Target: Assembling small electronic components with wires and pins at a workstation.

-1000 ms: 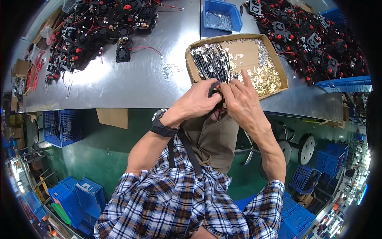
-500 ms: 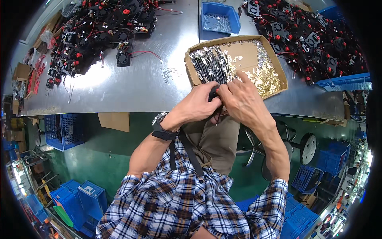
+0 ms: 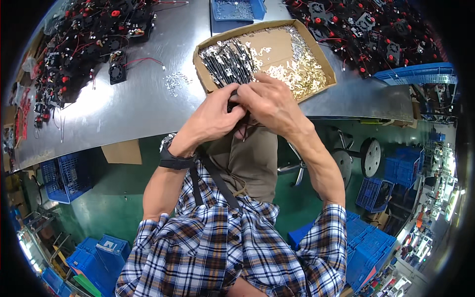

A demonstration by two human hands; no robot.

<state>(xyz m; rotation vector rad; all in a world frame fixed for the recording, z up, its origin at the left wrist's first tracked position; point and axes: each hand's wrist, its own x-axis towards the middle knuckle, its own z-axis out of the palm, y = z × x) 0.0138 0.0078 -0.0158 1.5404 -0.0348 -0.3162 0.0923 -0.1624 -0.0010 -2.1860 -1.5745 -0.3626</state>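
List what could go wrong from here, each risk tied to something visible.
The small dark part pinched between the left hand and right hand might slip and drop, since they meet near the front edge of the table.

The gold pieces and silver pieces could mix, with no divider visible between them in the cardboard tray.

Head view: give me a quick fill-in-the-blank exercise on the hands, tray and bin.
1. The left hand grips a small part coloured ____.
2. The dark band circles the ____ wrist.
3. In the tray, gold pieces lie to the ____ of the black cables.
4. The bin beyond the tray is coloured ____.
Missing words: black; left; right; blue.
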